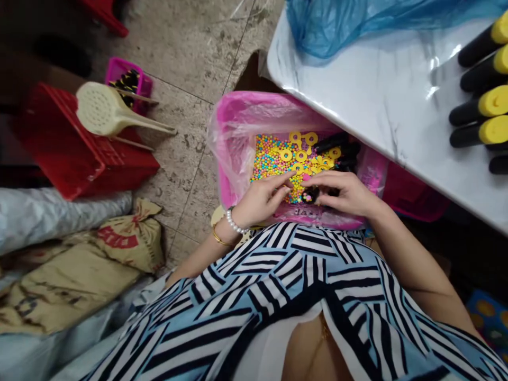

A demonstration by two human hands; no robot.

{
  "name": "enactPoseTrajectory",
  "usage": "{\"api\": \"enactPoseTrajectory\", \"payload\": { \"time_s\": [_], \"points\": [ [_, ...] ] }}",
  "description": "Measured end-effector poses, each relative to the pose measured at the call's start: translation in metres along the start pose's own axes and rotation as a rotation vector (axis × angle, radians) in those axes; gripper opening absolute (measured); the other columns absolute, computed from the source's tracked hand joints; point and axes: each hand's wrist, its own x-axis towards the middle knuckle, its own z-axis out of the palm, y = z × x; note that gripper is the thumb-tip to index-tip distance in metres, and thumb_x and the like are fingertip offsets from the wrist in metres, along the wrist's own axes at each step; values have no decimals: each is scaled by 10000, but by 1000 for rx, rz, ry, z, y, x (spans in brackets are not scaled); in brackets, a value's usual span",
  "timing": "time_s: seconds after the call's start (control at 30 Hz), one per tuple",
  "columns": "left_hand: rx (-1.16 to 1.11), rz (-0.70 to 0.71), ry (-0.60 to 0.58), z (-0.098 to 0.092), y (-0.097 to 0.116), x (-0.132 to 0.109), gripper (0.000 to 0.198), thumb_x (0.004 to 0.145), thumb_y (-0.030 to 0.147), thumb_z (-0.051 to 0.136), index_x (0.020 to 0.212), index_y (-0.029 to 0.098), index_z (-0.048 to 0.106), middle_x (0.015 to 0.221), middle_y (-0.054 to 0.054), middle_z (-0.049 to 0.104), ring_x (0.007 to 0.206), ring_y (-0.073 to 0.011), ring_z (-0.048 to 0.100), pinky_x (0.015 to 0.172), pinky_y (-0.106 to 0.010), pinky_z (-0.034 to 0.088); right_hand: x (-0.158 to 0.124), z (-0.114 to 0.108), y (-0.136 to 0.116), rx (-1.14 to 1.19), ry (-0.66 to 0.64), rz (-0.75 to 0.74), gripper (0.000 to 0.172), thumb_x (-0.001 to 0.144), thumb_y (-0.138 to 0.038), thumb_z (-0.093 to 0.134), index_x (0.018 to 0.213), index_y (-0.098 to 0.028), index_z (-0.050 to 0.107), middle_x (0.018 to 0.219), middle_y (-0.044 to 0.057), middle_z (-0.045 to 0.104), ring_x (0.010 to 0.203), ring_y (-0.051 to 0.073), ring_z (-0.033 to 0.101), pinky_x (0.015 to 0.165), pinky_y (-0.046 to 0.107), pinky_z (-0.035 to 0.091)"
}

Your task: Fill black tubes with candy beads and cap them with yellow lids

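Note:
My right hand (344,193) is closed round a black tube (310,194), whose end facing my left hand shows small colored beads. A small pink spot shows by its fingertips. My left hand (265,198) is just left of the tube, low over the loose beads (270,159), its forefinger stretched out and its thumb apart. Whether any beads lie between those fingers is hard to see. Yellow ring-shaped pieces (300,155) lie on the beads beyond my hands. More black tubes (337,145) lie at the right side of the pink basin (226,159), which has a clear plastic lining.
A white marbled table (357,90) juts in at the right, bearing yellow-capped black tubes (482,100) and a blue plastic bag (329,26). On the left are a cream stool (97,108), a red container (87,153), a small pink basket (145,92) and brown sacks (75,280).

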Motion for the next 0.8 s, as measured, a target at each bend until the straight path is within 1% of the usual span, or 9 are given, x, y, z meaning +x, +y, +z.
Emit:
{"api": "enactPoseTrajectory", "payload": {
  "time_s": [0.07, 0.13, 0.23, 0.37, 0.47, 0.53, 0.6, 0.7, 0.8],
  "points": [
    [-53, 24, 59, -3, -2, -2, 475, 1041, 258, 506, 1502, 167, 575, 1162, -86, 787, 990, -181, 734, 955, -337, 557, -5, -8, -5, 184, 50, 52, 352, 941, -289, 731, 1291, -258, 731, 1236, 61, 740, 968, 163, 702, 881, 293, 556],
    [-59, 49, 108, -2, -3, -3, 455, 1034, 267, 535, 1473, 174, 606, 1148, -93, 781, 994, -185, 728, 950, -341, 555, -8, -9, -7, 312, 84, 121, 338, 927, -306, 754, 1260, -247, 738, 1237, 68, 735, 1010, 174, 707, 895, 303, 566],
    [-72, 120, 149, 2, 0, -3, 450, 1012, 281, 596, 1451, 192, 629, 1166, -107, 762, 1039, -201, 718, 967, -361, 558, -4, 0, -6, 366, 108, 179, 356, 910, -288, 767, 1258, -241, 710, 1201, 59, 726, 960, 163, 708, 878, 308, 580],
    [-165, 203, 205, 12, 5, -3, 590, 943, 377, 739, 1490, 212, 591, 1328, -130, 709, 1210, -236, 680, 1057, -387, 544, 10, 20, -9, 136, 177, 156, 321, 903, -247, 737, 1218, -237, 679, 1151, 46, 686, 843, 137, 669, 775, 281, 577],
    [-185, 162, 261, 19, 5, -7, 662, 910, 440, 779, 1499, 210, 583, 1340, -139, 708, 1225, -252, 679, 1067, -403, 546, 17, 32, -15, -92, 196, 112, 316, 892, -202, 707, 1200, -228, 642, 1120, 50, 677, 800, 142, 658, 738, 289, 579],
    [-189, 125, 274, 20, 3, -10, 665, 906, 451, 782, 1498, 221, 586, 1342, -137, 711, 1214, -255, 684, 1064, -410, 547, 17, 36, -18, -217, 202, 72, 316, 897, -174, 678, 1204, -228, 628, 1094, 52, 689, 800, 155, 663, 747, 305, 584],
    [-192, 106, 284, 21, 1, -14, 665, 897, 454, 790, 1492, 231, 593, 1348, -135, 705, 1183, -251, 694, 1045, -405, 557, 15, 35, -18, -334, 233, 43, 301, 911, -154, 642, 1202, -227, 632, 1114, 70, 700, 890, 188, 681, 805, 336, 590],
    [-183, 106, 310, 21, -1, -17, 636, 898, 444, 791, 1471, 228, 616, 1328, -134, 702, 1140, -238, 701, 1018, -390, 567, 10, 32, -19, -401, 266, 67, 294, 912, -144, 633, 1195, -226, 643, 1140, 82, 698, 955, 206, 681, 832, 349, 591],
    [-187, 125, 320, 23, 1, -15, 624, 890, 431, 802, 1455, 229, 630, 1320, -130, 705, 1180, -245, 688, 1039, -394, 556, 7, 35, -23, -383, 269, 113, 283, 904, -157, 657, 1178, -229, 650, 1119, 72, 687, 881, 182, 672, 790, 329, 592]
  ]
}}
